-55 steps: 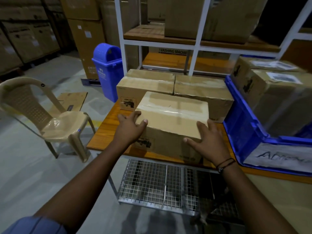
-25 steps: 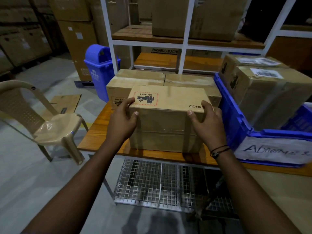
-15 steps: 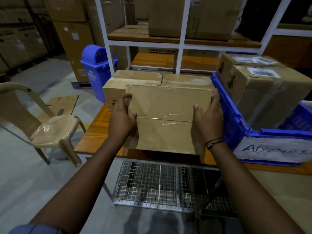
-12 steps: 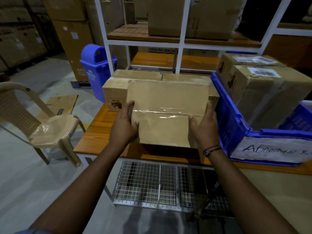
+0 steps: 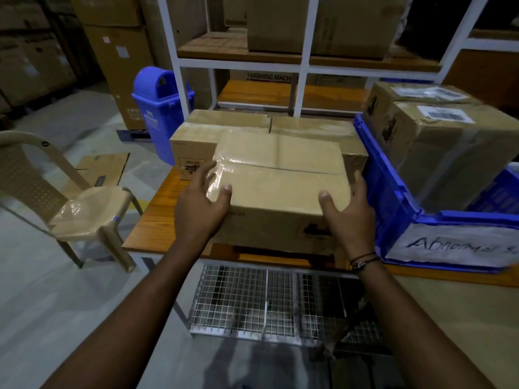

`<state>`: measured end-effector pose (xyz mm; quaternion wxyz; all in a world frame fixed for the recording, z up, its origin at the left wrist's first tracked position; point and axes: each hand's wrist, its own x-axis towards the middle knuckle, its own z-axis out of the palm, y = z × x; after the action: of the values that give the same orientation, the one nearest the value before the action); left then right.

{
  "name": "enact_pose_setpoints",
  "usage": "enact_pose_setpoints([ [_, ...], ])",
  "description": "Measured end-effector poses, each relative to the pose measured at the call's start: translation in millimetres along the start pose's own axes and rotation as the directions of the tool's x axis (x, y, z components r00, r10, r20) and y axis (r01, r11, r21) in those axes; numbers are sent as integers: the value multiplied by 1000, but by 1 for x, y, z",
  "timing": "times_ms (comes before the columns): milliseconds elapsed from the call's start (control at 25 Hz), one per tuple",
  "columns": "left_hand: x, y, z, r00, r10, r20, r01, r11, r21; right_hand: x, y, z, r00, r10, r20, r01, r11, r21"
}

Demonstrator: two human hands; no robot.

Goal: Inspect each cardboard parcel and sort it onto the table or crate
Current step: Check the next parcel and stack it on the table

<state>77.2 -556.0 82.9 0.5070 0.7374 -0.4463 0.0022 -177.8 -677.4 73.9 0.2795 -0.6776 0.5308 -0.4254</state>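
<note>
A taped cardboard parcel [image 5: 280, 181] lies near the front edge of the wooden table [image 5: 157, 220], its taped face up. My left hand [image 5: 200, 204] grips its near left corner and my right hand [image 5: 349, 211] grips its near right corner. Two more parcels [image 5: 224, 122] sit side by side behind it. To the right stands a blue crate [image 5: 393, 200] with a handwritten white label, holding two labelled parcels [image 5: 449, 147].
A beige plastic chair [image 5: 70, 203] stands left of the table. A blue bin [image 5: 160, 108] sits behind the table's left end. White shelving [image 5: 303, 60] with large boxes rises behind. A wire-mesh shelf [image 5: 266, 299] lies below the table.
I turned the parcel over between my hands, from flat to upright and round to another face. It now lies flat again near the table's front edge, still gripped at both near corners.
</note>
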Motion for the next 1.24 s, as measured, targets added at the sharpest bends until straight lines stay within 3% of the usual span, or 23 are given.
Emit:
enact_pose_setpoints([
  [200,16,22,-17,999,5,-50,-11,994,-109,16,-25,-16,977,-88,-195,108,990,95],
  [360,21,21,-13,999,-39,-12,36,985,-168,33,-23,-16,981,-99,-166,108,993,46],
  [520,21,14,-5,996,-41,-75,30,989,-146,43,-20,-15,963,-147,-226,154,988,16],
  [720,16,4,-1,999,-29,38,35,984,-172,37,-4,-4,958,-159,-237,151,987,-54],
  [800,12,3,-3,996,-51,80,67,977,-201,32,1,-3,979,-102,-176,84,990,-109],
  [920,9,6,-5,994,-66,92,83,975,-205,35,-2,-9,993,111,-49,-117,985,-128],
  [1000,10,9,-6,993,-62,97,79,979,-186,37,-11,-14,988,155,1,-154,982,-110],
  [1120,10,16,-10,998,-9,67,18,991,-130,31,-17,-21,1000,28,-5,-28,998,-64],
  [1240,12,22,-16,997,59,-55,-68,981,-180,27,-22,-22,985,-119,-122,120,993,-1],
])
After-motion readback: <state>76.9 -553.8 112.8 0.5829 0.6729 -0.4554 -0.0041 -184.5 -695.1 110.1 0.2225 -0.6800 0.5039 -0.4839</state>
